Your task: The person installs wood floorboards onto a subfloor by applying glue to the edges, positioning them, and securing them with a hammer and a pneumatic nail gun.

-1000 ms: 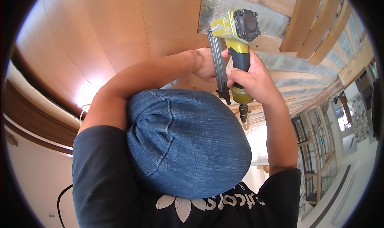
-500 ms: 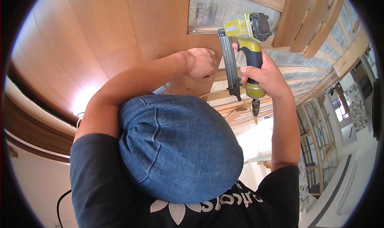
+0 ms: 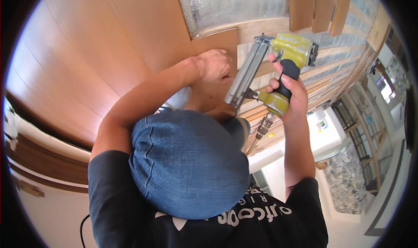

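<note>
My right hand is wrapped round the black grip of a yellow-green pneumatic nail gun. Its long grey magazine slants down toward the left, and an air hose hangs from the fitting under the grip. My left hand is a closed fist resting against a wooden plank overhead, to the left of the nail gun. Whether its curled fingers hold anything is hidden. A blue denim cap fills the middle foreground and covers part of the plank and hose.
Fitted wooden panels cover the left side. Silvery insulation shows between battens at the top, with several loose boards to its right. A wooden shelf frame and a speckled stone surface are at the right.
The nail gun has swung round in my right hand, its magazine now slanting and its lower end nearer the cap. My left fist stays on the plank. The whole view has shifted slightly.
</note>
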### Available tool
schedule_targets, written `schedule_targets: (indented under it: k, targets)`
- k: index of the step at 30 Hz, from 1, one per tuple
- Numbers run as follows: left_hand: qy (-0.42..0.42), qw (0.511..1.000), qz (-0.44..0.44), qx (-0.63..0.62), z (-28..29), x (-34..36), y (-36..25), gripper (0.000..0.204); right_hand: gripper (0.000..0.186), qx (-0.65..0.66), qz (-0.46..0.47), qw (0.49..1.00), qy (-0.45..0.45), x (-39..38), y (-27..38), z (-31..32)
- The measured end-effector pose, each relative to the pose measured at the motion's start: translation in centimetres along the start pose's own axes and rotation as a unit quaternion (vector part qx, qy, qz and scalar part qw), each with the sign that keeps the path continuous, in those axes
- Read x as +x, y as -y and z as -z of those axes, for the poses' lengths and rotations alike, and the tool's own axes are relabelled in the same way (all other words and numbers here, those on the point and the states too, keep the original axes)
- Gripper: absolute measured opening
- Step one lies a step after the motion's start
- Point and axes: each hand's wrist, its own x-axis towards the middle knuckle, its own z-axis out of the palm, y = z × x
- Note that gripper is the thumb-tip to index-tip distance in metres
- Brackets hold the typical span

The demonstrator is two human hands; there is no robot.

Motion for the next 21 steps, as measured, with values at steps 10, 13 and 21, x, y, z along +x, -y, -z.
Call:
schedule_targets:
  k: [10, 13, 21]
  targets:
    - [-0.072, 0.994, -0.049, -0.062, 4.7, -1.5, 1.4, 0.022, 0.055, 0.300, -0.017, 0.954, -0.003, 3.5, -6.1, -0.2]
    - [-0.030, 0.998, -0.057, 0.021, 5.1, -1.3, 0.8, 0.018, 0.061, 0.272, -0.019, 0.962, -0.013, 3.2, -6.0, -1.0]
    - [0.051, 0.995, 0.005, 0.082, 4.6, -0.9, 0.5, 0.026, 0.036, 0.301, -0.094, 0.949, 0.010, 3.8, -5.2, -0.6]
